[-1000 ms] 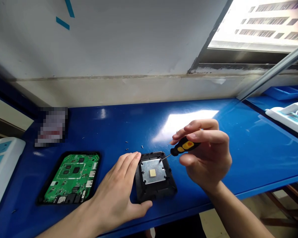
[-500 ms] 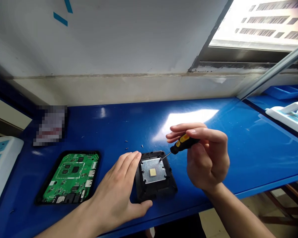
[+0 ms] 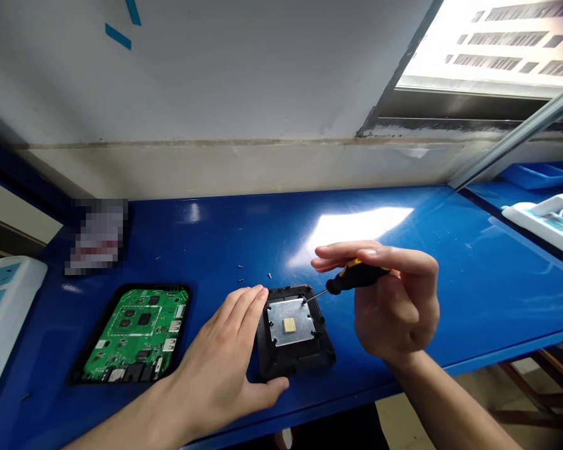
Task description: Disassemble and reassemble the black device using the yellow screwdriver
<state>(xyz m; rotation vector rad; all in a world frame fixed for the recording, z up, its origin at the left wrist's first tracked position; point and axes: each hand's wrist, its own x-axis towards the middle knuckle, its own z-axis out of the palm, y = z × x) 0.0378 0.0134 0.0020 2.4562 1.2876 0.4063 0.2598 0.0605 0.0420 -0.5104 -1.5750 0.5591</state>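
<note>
A square black plastic cover (image 3: 273, 357) lies on the table with its inside facing up. Fixed within it is a silver metal plate (image 3: 304, 328) bearing a small cream-coloured pad (image 3: 289, 325). My left hand (image 3: 229, 340) braces the cover, fingers along its left side and thumb at the near edge. In my right hand (image 3: 396, 300) is a black and yellow screwdriver (image 3: 359, 275), held at a slant. Its tip meets the plate's upper right corner, at a small dark post; whether a screw sits there I cannot tell. Several tiny screws (image 3: 269, 275) lie behind the cover.
To the left, a green circuit board (image 3: 122, 337) sits in a black casing. A white power strip (image 3: 14, 312) stands at the left edge, another power strip (image 3: 548, 219) at the right. Blurred packaging (image 3: 98, 234) lies at the back left; a blue tray (image 3: 539, 174) is far right.
The screwdriver's handle has turned and tipped lower, showing less yellow. My right hand has shifted slightly right, while the tip stays at the same corner. My left hand keeps its place on the cover.
</note>
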